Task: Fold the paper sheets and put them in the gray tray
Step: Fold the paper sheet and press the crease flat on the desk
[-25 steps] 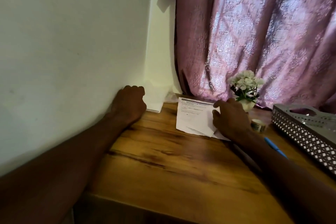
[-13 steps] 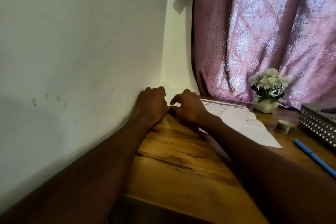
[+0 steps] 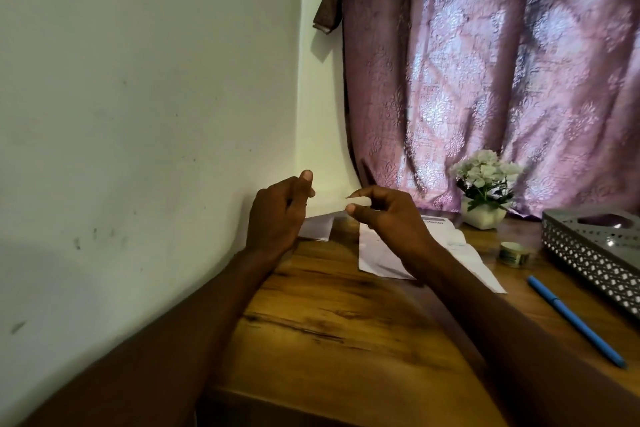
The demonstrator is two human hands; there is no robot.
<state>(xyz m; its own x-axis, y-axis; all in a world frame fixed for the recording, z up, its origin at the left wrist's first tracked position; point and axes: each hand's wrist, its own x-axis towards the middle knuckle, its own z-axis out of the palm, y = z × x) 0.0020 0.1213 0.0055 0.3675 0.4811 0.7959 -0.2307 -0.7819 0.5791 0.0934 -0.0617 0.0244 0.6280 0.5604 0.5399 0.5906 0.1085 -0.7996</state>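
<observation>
because a white sheet (image 3: 327,206) is raised off the bench (image 3: 346,315) for folding, the right hand (image 3: 388,218) fingers (image 3: 356,209) pinch one end, the left hand (image 3: 277,215) fingers (image 3: 306,178) seemingly grip the other, and the gray tray (image 3: 595,253) sits well to their right.

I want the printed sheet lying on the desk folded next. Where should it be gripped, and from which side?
Probably the near left corner of the printed sheet, approached from the left. It lies flat on the desk, so it needs an edge to lift; that corner is bare, while the right hand and forearm cross its right part.
</observation>
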